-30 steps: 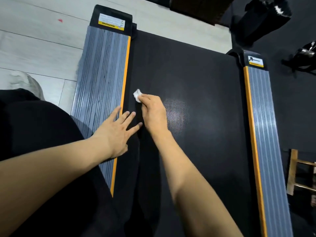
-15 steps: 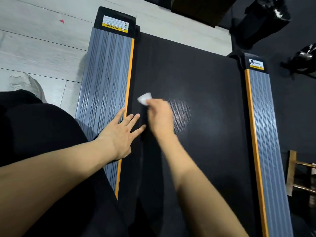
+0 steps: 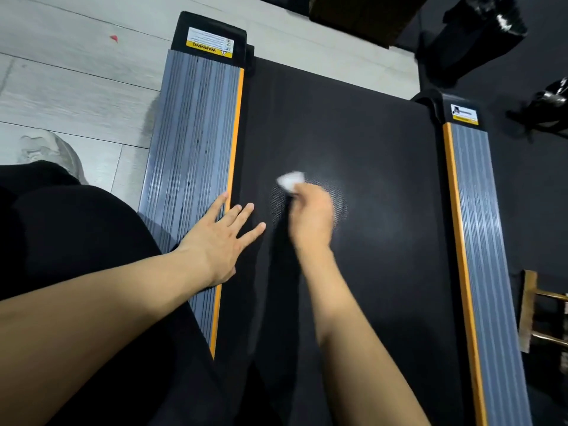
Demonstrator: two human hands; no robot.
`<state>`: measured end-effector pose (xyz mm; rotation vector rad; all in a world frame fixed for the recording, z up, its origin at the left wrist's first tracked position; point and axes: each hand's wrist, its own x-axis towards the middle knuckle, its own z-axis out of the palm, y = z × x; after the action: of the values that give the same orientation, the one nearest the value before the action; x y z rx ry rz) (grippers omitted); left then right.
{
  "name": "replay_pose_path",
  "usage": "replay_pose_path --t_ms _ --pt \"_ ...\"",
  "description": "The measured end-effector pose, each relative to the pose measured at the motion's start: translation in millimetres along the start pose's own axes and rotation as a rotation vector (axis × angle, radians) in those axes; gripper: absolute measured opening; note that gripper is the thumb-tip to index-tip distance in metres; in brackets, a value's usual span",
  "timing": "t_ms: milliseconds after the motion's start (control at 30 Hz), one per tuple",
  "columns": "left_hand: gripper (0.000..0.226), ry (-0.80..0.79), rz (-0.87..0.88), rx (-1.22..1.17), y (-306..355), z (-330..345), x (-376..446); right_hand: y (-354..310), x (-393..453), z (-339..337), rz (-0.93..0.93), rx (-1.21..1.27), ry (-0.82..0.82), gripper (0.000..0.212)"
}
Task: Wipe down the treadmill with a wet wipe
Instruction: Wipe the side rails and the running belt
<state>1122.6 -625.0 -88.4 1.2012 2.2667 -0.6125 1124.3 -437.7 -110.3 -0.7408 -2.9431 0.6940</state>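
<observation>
The treadmill's black belt (image 3: 362, 142) runs down the middle between two grey ribbed side rails with orange edges, the left rail (image 3: 196, 124) and the right rail (image 3: 479, 210). My right hand (image 3: 312, 216) is blurred and presses a small white crumpled wet wipe (image 3: 290, 180) onto the belt, left of its centre. My left hand (image 3: 222, 238) lies flat with fingers spread, palm on the left rail's orange edge and fingertips on the belt, holding nothing.
Light wood floor (image 3: 67, 87) lies left of the treadmill, with a grey shoe (image 3: 49, 152) on it. My black-clothed leg (image 3: 76, 241) fills the lower left. Dark objects (image 3: 479, 29) stand beyond the right rail; a wooden frame (image 3: 531, 309) sits at the right edge.
My right hand has slid the wipe to the right across the belt, away from the left rail. My left hand has stayed planted on the rail edge.
</observation>
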Motion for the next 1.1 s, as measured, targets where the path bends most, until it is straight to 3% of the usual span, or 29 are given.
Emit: replay_pose_path --t_ms 100,200,267,400,467,533,600,633,733,833,967,1033,1100 --pt "0.082 -0.019 0.005 0.004 0 -2 0 -45 0 23 -0.416 -0.016 -0.264 0.032" --pt "0.083 -0.009 0.004 -0.013 0 -2 0 -19 21 8 -0.572 -0.097 -0.238 0.029" --pt "0.085 -0.006 0.005 -0.02 -1 -1 0 28 37 -9 -0.373 -0.13 -0.041 0.025" --pt "0.087 -0.013 0.001 -0.004 2 1 1 102 50 -48 0.407 -0.15 0.271 0.028" --pt "0.088 -0.023 -0.002 0.001 3 1 2 77 53 -40 0.494 -0.006 0.267 0.025" --pt "0.088 -0.022 -0.002 0.002 3 1 2 21 44 -16 0.204 0.192 0.135 0.022" --pt "0.085 -0.018 -0.001 0.005 2 -1 1 -34 29 13 -0.291 0.129 -0.117 0.029" --pt "0.082 -0.02 0.003 0.007 1 -3 0 -46 23 26 -0.451 0.031 -0.24 0.03" --pt "0.082 -0.017 0.004 0.002 0 -3 0 -29 33 28 -0.712 -0.141 -0.206 0.031" --pt "0.086 -0.018 0.003 -0.014 -1 0 1 38 55 -19 -0.512 -0.173 -0.053 0.031" --pt "0.088 -0.025 0.006 -0.002 3 0 2 166 70 -77 0.203 -0.297 0.205 0.031" --pt "0.088 -0.038 -0.001 0.011 2 1 3 180 67 -81 0.411 -0.229 0.285 0.039" --pt "0.087 -0.053 0.008 -0.001 1 -2 2 147 64 -70 0.501 -0.05 0.322 0.036"
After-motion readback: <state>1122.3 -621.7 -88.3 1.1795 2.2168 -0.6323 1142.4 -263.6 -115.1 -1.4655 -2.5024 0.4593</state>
